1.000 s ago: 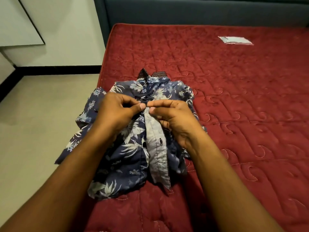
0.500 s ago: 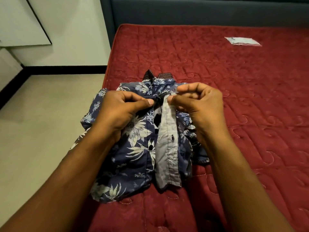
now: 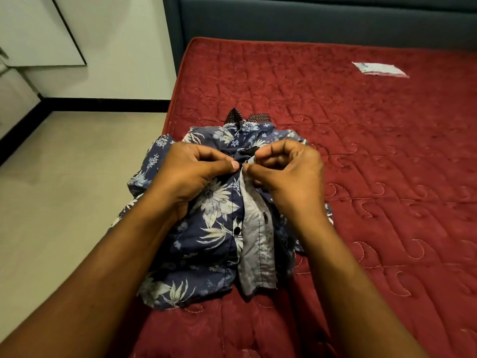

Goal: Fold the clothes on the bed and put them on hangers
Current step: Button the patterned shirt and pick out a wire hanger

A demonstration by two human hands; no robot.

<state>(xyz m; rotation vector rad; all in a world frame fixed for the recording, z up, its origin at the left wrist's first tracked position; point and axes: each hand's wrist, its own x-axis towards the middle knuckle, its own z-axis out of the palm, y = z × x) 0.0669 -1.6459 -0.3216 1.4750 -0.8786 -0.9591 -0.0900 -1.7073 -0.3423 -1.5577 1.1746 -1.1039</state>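
Head view: a person's two hands meet over a navy floral shirt (image 3: 214,228) that lies bunched on the near left part of a bed (image 3: 374,182) with a quilted red mattress cover. The left hand (image 3: 191,174) pinches the shirt's patterned front edge between thumb and curled fingers, while the right hand (image 3: 289,177), fingers also curled, pinches the top of the pale grey inner placket (image 3: 258,244) just beside it; the two thumbs nearly touch at the shirt's chest. The placket runs toward the near edge of the shirt, a dark button (image 3: 236,230) showing on the floral panel to its left. The brown patterned collar (image 3: 247,117) points toward the far side of the bed. A small white packet (image 3: 379,69) lies well apart on the far right of the mattress, in front of a dark blue headboard (image 3: 309,19). Pale floor (image 3: 64,189) lies to the left of the bed
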